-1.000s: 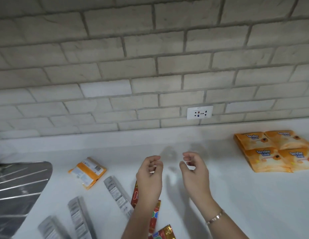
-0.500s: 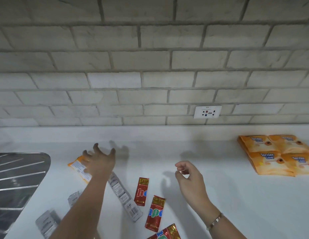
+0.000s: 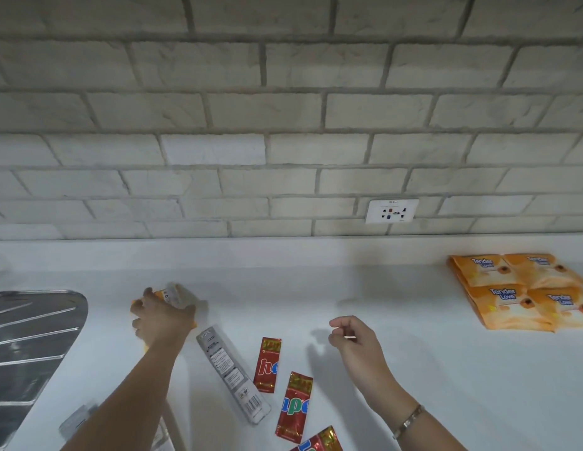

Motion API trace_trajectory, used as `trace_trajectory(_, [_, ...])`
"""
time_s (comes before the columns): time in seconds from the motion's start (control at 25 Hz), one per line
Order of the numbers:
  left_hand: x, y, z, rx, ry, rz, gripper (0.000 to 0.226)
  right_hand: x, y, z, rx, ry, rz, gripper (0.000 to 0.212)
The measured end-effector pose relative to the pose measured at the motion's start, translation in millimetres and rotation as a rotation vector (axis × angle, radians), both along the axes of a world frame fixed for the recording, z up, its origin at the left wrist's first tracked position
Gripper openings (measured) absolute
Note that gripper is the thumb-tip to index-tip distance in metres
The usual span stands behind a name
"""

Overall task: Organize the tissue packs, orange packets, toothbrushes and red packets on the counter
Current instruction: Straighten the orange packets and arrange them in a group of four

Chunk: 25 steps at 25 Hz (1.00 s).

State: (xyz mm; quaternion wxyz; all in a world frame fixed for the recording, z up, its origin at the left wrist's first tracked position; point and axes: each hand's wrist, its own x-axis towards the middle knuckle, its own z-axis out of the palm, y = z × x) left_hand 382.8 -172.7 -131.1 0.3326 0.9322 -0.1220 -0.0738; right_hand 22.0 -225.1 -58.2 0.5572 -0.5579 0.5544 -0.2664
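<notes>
Packs (image 3: 524, 292): "Tender Love", perhaps tissue

Bare counter (image 3: 420, 369) right of red packets (image 3: 266, 364)

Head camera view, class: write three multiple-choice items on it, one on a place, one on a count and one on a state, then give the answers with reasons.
1. Where do the tissue packs lie on the counter?
A. beside the sink
B. under the right hand
C. at the far right

2. How many red packets show?
A. three
B. one
C. six

3. What is the left hand doing?
A. hanging idle
B. gripping the orange packet
C. pressing the outlet

Answers:
1 C: they sit grouped at the right edge.
2 A: three lie beside the toothbrush pack.
3 B: its fingers curl round the packet.
</notes>
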Motion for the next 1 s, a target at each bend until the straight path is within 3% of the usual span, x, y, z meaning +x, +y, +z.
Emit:
trace_trajectory(0.16, [-5,4,36,-0.308,0.099,-0.005,0.082,-1,2,-4,0.039,0.021,0.022,0.018])
trace_trajectory(0.32, [-61,1,90,-0.497,0.004,-0.163,0.071,-4,3,-5,0.087,0.022,0.019,0.018])
trace_trajectory(0.44, [-126,1,113,-0.579,-0.048,-0.333,0.044,-5,2,1,0.144,-0.06,-0.004,0.013])
trace_trajectory(0.68, [-257,15,94,-0.579,0.063,-0.61,0.074,-15,3,18,0.343,-0.516,0.002,0.021])
trace_trajectory(0.76, [-284,23,88,-0.579,0.106,-0.69,0.073,-23,7,25,0.127,-0.409,0.02,0.02])
trace_trajectory(0.88, [-302,31,87,-0.696,0.218,-0.754,0.053,-45,11,31,-0.255,-0.234,-0.024,0.028])
trace_trajectory(1.0, [-305,31,90,-0.919,0.798,-0.618,0.038,-71,8,27,-0.766,-0.106,0.037,0.033])
